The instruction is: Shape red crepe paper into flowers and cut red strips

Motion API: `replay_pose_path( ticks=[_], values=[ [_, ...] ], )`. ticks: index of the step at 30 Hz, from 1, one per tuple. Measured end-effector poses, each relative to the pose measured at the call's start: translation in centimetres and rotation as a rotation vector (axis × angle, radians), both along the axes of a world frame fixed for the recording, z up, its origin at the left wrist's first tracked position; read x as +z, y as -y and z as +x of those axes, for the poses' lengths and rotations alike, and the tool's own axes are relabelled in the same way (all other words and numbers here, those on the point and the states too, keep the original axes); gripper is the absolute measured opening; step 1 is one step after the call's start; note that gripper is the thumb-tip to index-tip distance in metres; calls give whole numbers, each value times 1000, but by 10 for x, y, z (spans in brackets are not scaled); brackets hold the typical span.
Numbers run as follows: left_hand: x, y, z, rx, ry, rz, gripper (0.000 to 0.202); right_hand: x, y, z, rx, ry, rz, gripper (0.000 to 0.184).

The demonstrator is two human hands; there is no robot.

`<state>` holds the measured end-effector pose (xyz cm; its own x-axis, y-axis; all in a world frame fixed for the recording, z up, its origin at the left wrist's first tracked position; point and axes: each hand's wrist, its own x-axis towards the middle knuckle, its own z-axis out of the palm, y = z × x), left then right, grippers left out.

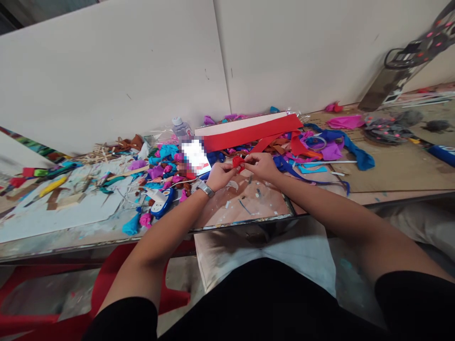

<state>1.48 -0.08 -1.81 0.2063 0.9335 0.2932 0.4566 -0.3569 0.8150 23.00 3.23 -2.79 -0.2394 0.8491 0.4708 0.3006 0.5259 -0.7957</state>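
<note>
Between my two hands, over the near part of the table, is a small red crepe paper flower (238,163), bunched into folds. My left hand (221,176), with a watch on its wrist, pinches it from the left side. Thumb and fingertips of my right hand (262,166) are closed on its right side. Just behind the hands lies a long red crepe paper strip (254,133) beside a pale strip. A phone with a bright screen (196,156) leans left of the flower.
Left of the hands, a blue power strip (162,203) with a cable lies among coloured paper flowers. A capped plastic bottle (182,128) stands behind the phone. A tape roll (315,143) and blue paper (362,154) lie right. The table's front edge (245,222) runs beneath my forearms.
</note>
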Motion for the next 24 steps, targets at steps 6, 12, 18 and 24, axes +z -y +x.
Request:
replay_pose_path(
  ticks=[6,12,18,24],
  values=[
    [-2,-1,-1,-9,-18,-25,51,2,9,-2,-30,38,79,24],
    [-6,-2,0,-36,3,-68,53,5,13,-3,-71,52,74,28],
    [-7,-3,0,-56,102,-89,50,3,11,-2,-11,72,132,24],
    [-10,-7,0,-65,151,-73,44,1,11,-2,-9,73,163,19]
  ],
)
